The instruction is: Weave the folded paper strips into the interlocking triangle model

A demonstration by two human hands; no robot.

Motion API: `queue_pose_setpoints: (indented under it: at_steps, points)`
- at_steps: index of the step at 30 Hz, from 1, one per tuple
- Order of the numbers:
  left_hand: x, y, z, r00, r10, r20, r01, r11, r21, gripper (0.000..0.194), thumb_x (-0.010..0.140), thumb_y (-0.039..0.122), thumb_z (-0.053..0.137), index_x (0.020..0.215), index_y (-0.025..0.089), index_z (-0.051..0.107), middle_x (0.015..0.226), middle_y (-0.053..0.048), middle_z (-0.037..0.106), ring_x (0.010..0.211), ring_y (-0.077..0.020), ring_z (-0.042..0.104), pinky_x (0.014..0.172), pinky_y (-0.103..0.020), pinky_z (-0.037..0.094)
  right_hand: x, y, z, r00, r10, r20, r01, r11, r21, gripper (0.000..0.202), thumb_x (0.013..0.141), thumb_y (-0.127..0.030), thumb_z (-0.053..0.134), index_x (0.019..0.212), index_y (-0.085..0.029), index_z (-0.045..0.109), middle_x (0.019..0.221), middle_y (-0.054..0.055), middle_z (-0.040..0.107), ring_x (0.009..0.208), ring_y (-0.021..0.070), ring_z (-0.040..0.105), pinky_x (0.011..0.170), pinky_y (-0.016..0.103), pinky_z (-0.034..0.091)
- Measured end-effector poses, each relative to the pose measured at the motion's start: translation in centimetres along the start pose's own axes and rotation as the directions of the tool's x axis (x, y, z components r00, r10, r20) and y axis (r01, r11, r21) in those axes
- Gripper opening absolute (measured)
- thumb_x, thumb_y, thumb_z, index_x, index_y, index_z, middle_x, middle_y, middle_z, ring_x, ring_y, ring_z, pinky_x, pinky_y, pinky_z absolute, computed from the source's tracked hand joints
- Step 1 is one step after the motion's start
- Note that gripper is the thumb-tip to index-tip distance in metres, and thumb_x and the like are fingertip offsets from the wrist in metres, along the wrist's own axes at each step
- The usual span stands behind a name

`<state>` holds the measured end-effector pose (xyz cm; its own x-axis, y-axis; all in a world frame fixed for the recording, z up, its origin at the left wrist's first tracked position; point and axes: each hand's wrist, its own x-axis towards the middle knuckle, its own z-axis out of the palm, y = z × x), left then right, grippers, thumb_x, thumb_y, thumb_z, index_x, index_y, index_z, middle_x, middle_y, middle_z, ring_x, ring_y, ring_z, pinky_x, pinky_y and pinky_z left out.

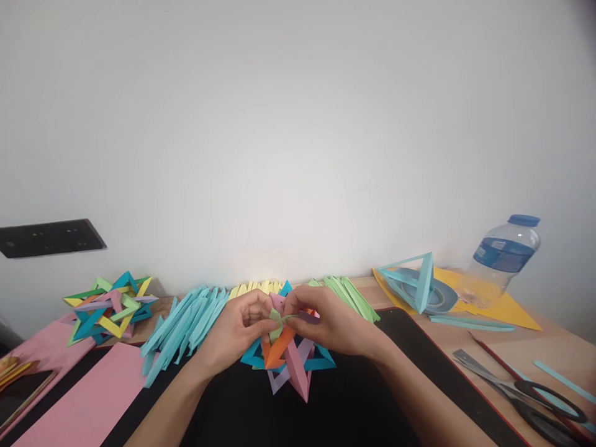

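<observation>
An origami star model (295,363) of interlocked orange, pink, lilac and blue folded paper sits in front of me above the black mat (261,416). My left hand (233,332) comes in from the left, thumb and fingers closed on a light green folded paper strip (275,320) at the top of the model. From the other side my right hand (333,323) pinches the tip of what looks like the same green strip. Both hands cover much of the model's upper part, so how the strip runs behind the fingers is hidden.
A finished-looking multicoloured paper star (112,307) stands at left. Folded strips in blue (189,326), yellow (256,287) and green (351,295) line the wall. At right are a blue paper frame (424,285), bottle (505,257), scissors (507,388) and pencil (496,357); pink paper (84,397) lies left.
</observation>
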<state>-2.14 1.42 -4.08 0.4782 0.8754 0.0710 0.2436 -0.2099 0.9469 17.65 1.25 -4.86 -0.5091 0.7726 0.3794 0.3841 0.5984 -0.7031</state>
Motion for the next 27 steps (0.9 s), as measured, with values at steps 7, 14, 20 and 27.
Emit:
queue_pose_setpoints:
  at_steps: [7,14,20,27]
  points:
    - [-0.04,0.25,0.03,1.000,-0.007,-0.016,0.007,1.000,-0.004,0.011,0.079,0.023,0.064,0.081,0.019,0.054,0.061,0.004,0.061,0.055,-0.0108,0.057,0.058,-0.023,0.046,0.01,0.08,0.07,1.000,0.016,-0.003,-0.016,1.000,0.005,0.007,0.079,-0.014,0.053,0.076,-0.020,0.056,0.077,-0.001,0.059,0.072,0.0126,0.051,0.064,0.024,0.039]
    - [-0.08,0.22,-0.01,0.999,-0.032,-0.027,0.032,0.999,-0.007,0.013,0.076,0.026,0.069,0.078,0.018,0.059,0.063,0.002,0.065,0.058,-0.0117,0.059,0.059,-0.022,0.047,-0.11,0.04,0.07,1.000,0.018,0.001,-0.018,0.999,0.028,0.006,0.079,-0.015,0.054,0.076,-0.020,0.056,0.077,-0.001,0.059,0.073,0.0126,0.052,0.064,0.024,0.040]
    - [-0.21,0.64,0.18,0.998,-0.044,-0.055,0.044,0.999,0.004,0.011,0.075,0.025,0.067,0.078,0.018,0.060,0.059,0.002,0.063,0.054,-0.0136,0.059,0.057,-0.024,0.047,0.01,-0.14,0.02,1.000,0.012,0.008,-0.012,0.999,0.030,0.007,0.078,-0.014,0.054,0.075,-0.019,0.056,0.076,-0.001,0.058,0.071,0.0124,0.052,0.062,0.023,0.040]
    - [-0.21,0.48,0.26,0.995,-0.061,-0.085,0.066,0.996,0.058,0.011,0.071,0.024,0.070,0.074,0.018,0.062,0.060,0.001,0.064,0.054,-0.0146,0.058,0.057,-0.026,0.047,0.02,-0.09,0.18,0.998,0.061,0.001,-0.061,0.994,0.095,0.009,0.082,-0.021,0.055,0.074,-0.019,0.057,0.075,0.000,0.060,0.071,0.0134,0.054,0.062,0.024,0.042]
